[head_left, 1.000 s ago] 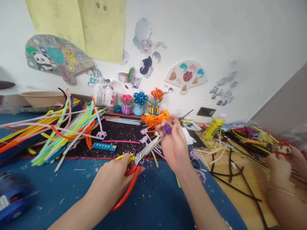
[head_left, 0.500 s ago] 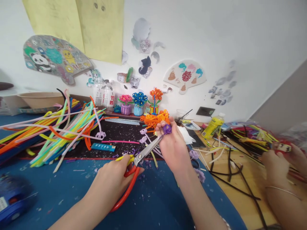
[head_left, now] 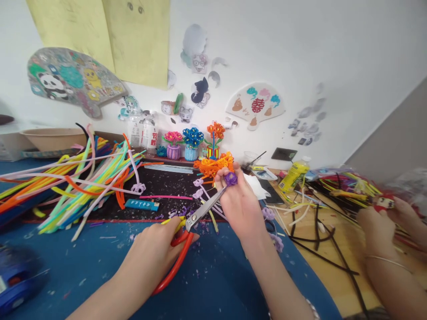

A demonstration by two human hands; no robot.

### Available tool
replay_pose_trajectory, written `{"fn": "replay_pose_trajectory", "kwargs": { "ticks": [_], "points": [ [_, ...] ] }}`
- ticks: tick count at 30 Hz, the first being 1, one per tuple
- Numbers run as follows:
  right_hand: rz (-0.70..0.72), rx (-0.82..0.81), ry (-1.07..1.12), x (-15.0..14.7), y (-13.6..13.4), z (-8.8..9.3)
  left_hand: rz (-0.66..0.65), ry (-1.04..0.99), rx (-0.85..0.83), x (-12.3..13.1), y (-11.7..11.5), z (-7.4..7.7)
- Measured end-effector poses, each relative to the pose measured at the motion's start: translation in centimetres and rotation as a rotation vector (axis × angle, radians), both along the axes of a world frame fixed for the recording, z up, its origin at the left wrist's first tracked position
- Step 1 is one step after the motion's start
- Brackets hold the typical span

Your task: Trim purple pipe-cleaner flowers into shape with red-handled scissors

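Observation:
My left hand (head_left: 156,249) grips a pair of scissors (head_left: 205,210) with red handles; a bit of yellow shows at its fingers. The blades look closed, and their tip points up to the right, at or very near a small purple fuzzy flower (head_left: 231,178). That flower is in my right hand (head_left: 240,206), held at the fingers with the palm turned up. Behind this hand lies a heap of orange pipe-cleaner flowers (head_left: 213,165). Lilac pipe-cleaner loops (head_left: 198,194) rest just left of it, and purple trimmings are scattered below the blades.
A big bundle of coloured pipe cleaners (head_left: 90,182) spreads at left, near a blue glue gun or similar tool (head_left: 16,275). Potted pipe-cleaner flowers (head_left: 192,144) stand by the wall. At right are a yellow bottle (head_left: 295,174), black strips (head_left: 343,258) and another person's hands (head_left: 376,226).
The view has shifted slightly, so everything sits a little further left. My hands keep nearly the same hold on the scissors and the purple flower.

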State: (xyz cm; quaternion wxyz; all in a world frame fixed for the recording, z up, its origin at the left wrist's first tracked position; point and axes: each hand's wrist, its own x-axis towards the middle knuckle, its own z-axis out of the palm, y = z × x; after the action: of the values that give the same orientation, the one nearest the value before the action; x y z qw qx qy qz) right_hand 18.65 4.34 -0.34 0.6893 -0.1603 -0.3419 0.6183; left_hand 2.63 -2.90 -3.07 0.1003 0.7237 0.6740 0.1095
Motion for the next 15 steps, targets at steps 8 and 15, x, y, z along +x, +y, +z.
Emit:
{"fn": "replay_pose_trajectory", "kwargs": {
  "ticks": [8,15],
  "points": [
    [0.005,0.035,-0.017,-0.04,0.08,-0.22,-0.006,-0.049,-0.025,-0.14,0.04,-0.07],
    [-0.012,0.05,-0.02,-0.07,0.16,-0.25,0.02,-0.071,-0.008,0.1,-0.17,0.61]
  ]
}}
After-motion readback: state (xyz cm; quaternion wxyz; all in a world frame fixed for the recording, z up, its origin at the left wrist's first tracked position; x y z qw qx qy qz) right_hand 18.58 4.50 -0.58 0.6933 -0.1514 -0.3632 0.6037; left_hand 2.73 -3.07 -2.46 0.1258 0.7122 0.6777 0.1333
